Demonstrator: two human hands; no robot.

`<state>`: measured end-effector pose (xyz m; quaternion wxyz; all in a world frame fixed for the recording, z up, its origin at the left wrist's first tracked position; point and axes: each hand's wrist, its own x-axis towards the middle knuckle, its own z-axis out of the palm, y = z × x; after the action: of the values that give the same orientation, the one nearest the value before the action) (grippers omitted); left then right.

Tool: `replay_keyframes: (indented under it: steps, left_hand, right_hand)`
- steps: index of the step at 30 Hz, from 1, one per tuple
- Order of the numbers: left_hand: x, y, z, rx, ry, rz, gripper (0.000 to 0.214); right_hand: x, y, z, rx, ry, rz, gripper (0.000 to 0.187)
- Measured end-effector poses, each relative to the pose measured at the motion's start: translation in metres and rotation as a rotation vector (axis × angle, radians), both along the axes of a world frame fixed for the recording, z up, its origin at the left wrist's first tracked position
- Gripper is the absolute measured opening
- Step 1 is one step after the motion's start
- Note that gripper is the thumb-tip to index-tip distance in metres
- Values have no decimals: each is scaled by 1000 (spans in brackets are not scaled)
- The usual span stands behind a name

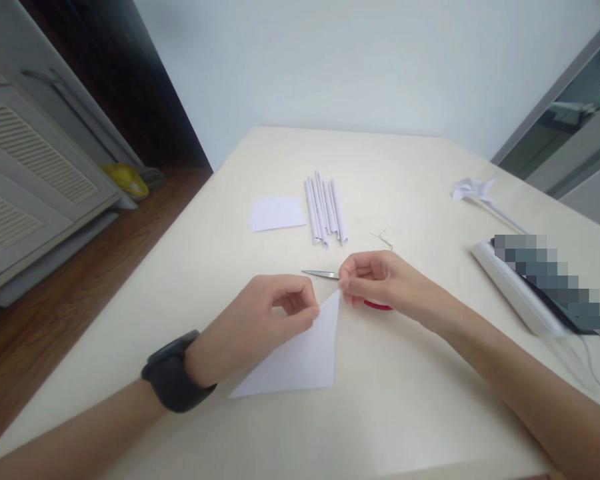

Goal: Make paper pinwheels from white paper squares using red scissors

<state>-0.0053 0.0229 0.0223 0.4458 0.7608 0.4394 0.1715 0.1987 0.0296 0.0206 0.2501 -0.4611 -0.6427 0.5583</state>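
Note:
A white sheet of paper folded into a triangle [300, 360] lies on the cream table [410, 373] in front of me. My left hand [260, 323], with a black watch on its wrist, pinches the sloping edge of the triangle near its top. My right hand [380, 280] pinches the triangle's top corner, fingers curled. Under and behind my right hand lie scissors [323, 274] with a metal blade pointing left and a red handle showing by my wrist.
Several rolled white paper tubes [325, 210] and a small white paper square [277, 213] lie further back. A folded paper pinwheel [473, 190] is at the far right. A white box and a blurred device [525, 293] sit at the right edge.

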Motion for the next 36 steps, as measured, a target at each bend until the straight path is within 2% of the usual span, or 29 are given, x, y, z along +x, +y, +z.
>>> replay_keyframes:
  steps: [4,9,11,15,19,26,36]
  left_hand:
    - [0,1,1,-62,-61,30,16]
    - [1,0,-3,-159,-129,38,17]
    - [1,0,-7,-183,-175,24,17]
    - [-1,1,-13,-247,-263,22,17]
    - [-3,2,-9,-340,-291,28,18]
    - [-7,3,-2,-338,-308,46,21]
    - [-14,9,4,-132,-241,73,22]
  right_hand:
    - [4,3,0,14,52,-63,13]
    - [-6,-3,-9,25,-11,101,15]
    - [-11,-7,-13,57,-34,118,12]
    - [-12,-9,-12,58,-18,79,14]
    - [-5,-6,-3,37,60,7,18]
    - [12,3,8,76,188,-82,18]
    - [39,13,21,169,189,-203,16]
